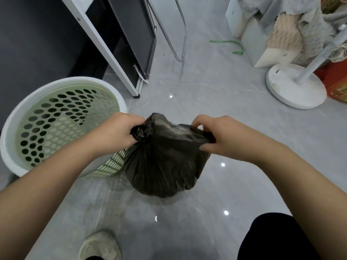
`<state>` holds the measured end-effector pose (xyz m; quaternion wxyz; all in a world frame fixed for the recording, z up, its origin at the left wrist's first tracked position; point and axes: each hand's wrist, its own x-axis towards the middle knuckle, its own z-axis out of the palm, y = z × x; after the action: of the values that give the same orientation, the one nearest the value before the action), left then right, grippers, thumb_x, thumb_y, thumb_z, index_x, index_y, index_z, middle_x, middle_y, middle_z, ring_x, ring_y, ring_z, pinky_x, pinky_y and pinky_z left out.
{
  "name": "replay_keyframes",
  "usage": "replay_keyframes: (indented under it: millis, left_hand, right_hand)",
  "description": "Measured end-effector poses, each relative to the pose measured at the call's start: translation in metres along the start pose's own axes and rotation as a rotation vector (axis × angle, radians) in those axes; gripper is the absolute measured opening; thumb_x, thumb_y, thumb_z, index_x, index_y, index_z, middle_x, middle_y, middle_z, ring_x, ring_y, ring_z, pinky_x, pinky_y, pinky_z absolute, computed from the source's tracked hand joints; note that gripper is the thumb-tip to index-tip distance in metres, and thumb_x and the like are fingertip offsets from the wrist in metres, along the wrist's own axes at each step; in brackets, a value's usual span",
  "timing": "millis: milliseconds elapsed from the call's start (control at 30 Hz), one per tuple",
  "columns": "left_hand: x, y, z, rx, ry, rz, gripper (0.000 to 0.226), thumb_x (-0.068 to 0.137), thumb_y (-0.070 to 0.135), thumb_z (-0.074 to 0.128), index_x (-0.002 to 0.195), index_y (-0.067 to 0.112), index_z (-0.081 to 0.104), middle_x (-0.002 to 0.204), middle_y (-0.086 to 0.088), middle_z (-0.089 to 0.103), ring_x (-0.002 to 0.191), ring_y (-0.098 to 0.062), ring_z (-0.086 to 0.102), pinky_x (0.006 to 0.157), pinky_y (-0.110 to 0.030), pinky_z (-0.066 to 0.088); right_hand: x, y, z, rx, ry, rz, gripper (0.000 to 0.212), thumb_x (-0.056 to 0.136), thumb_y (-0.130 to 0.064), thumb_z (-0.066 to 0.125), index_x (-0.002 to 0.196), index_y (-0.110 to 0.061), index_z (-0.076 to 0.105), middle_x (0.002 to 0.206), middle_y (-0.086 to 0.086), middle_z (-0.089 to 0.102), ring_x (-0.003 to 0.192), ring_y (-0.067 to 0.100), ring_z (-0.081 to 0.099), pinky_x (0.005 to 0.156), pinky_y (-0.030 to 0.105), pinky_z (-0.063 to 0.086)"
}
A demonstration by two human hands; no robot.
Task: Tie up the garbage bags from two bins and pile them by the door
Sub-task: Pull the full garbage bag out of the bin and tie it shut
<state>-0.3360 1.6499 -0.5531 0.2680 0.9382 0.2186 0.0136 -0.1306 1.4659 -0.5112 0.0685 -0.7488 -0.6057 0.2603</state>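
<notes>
A: Grey tile floor [216,91], glossy. Item on it?

B: One black garbage bag [165,166], full, low over the floor just beside the unlined green bin [62,117]. Whether it rests on the tiles, cannot tell.

A: Hands?

B: Left hand [116,130] clenched round a bunched ear of the bag's mouth. Right hand [216,137] pinching the opposite edge, stretched flat.

A: Step?

B: Tying, I judge; no knot yet. Advice: gather the right-hand edge into a tight rope like the left, cross the two above the load, pull down snug, then knot twice. Keep both ears long; thin film likely slips, and tears if yanked.
</notes>
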Motion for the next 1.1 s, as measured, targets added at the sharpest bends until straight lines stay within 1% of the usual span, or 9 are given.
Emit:
replay_keyframes:
  millis: [100,167,200,367,567,700,867,1000,1100]
  left_hand:
    - [0.0,0.008,0.005,-0.126,-0.004,-0.054,0.03,0.074,0.005,0.071,0.06,0.023,0.052,0.055,0.004,0.054,0.055,-0.006,0.049,0.05,-0.019,0.035]
    - [0.003,0.016,0.011,-0.266,-0.025,-0.08,0.021,0.074,0.006,0.073,0.067,0.018,0.058,0.062,0.0,0.061,0.062,-0.007,0.054,0.059,-0.029,0.045]
    - [0.005,0.019,0.014,-0.337,-0.028,-0.104,0.016,0.074,0.007,0.073,0.071,0.014,0.06,0.067,-0.004,0.064,0.065,-0.011,0.057,0.062,-0.032,0.047]
    - [0.011,0.033,0.022,-0.561,0.059,-0.206,0.02,0.074,0.009,0.075,0.071,0.02,0.059,0.071,-0.014,0.066,0.065,-0.014,0.056,0.07,-0.035,0.049]
    - [0.014,0.058,0.015,-0.525,0.14,-0.215,0.024,0.073,0.004,0.075,0.065,0.024,0.064,0.06,0.0,0.06,0.052,-0.012,0.054,0.056,-0.026,0.049]
    - [0.013,0.069,0.009,-0.695,0.061,-0.207,0.017,0.078,-0.006,0.068,0.079,0.01,0.064,0.067,-0.009,0.063,0.06,-0.016,0.062,0.058,-0.026,0.058]
    - [0.004,0.033,0.012,-0.729,0.095,-0.243,0.027,0.093,0.002,0.049,0.11,0.017,0.063,0.078,-0.001,0.064,0.061,-0.017,0.06,0.055,-0.025,0.053]
    - [-0.005,0.018,0.04,-0.429,-0.172,-0.133,0.074,0.077,0.028,0.076,0.141,0.032,0.038,0.099,0.01,0.061,0.079,0.0,0.058,0.073,-0.016,0.047]
    - [0.008,0.027,0.062,-0.51,-0.11,-0.132,0.065,0.067,0.029,0.084,0.122,0.04,0.051,0.105,0.031,0.061,0.1,0.018,0.053,0.087,-0.013,0.041]
  right_hand:
    - [0.005,0.004,0.001,-0.02,0.142,0.168,0.029,0.081,-0.02,0.061,0.108,-0.027,0.054,0.08,-0.002,0.061,0.08,0.02,0.058,0.067,0.034,0.051]
    - [0.011,0.003,0.007,0.11,0.236,0.225,0.003,0.081,-0.017,0.06,0.083,-0.015,0.06,0.066,-0.003,0.053,0.067,0.018,0.052,0.055,0.024,0.041]
    - [0.014,0.002,0.011,0.223,0.24,0.25,0.009,0.081,-0.016,0.061,0.076,-0.008,0.06,0.06,-0.001,0.05,0.061,0.016,0.048,0.052,0.023,0.037]
    - [0.018,-0.011,0.025,0.902,0.126,0.217,0.012,0.084,-0.002,0.064,0.097,-0.004,0.065,0.077,0.008,0.066,0.067,0.013,0.063,0.068,0.029,0.055]
    - [0.031,-0.021,0.047,0.905,0.087,0.142,0.031,0.074,0.003,0.073,0.103,-0.002,0.062,0.08,0.015,0.067,0.07,0.025,0.065,0.076,0.041,0.056]
    - [0.036,-0.025,0.056,0.912,0.088,0.108,0.009,0.081,0.0,0.069,0.081,-0.009,0.068,0.062,0.003,0.063,0.054,0.004,0.059,0.058,0.016,0.052]
    - [0.035,-0.016,0.049,0.912,0.192,0.14,0.023,0.086,-0.008,0.067,0.068,-0.021,0.067,0.06,0.0,0.063,0.053,0.002,0.059,0.057,0.015,0.05]
    - [0.031,-0.012,0.043,0.871,0.208,0.085,0.012,0.086,-0.009,0.067,0.076,-0.014,0.073,0.072,-0.001,0.071,0.07,0.006,0.066,0.073,0.024,0.054]
    - [0.028,-0.018,0.039,0.732,0.214,-0.025,0.011,0.085,-0.009,0.066,0.086,-0.014,0.075,0.083,-0.003,0.075,0.083,0.006,0.069,0.08,0.024,0.054]
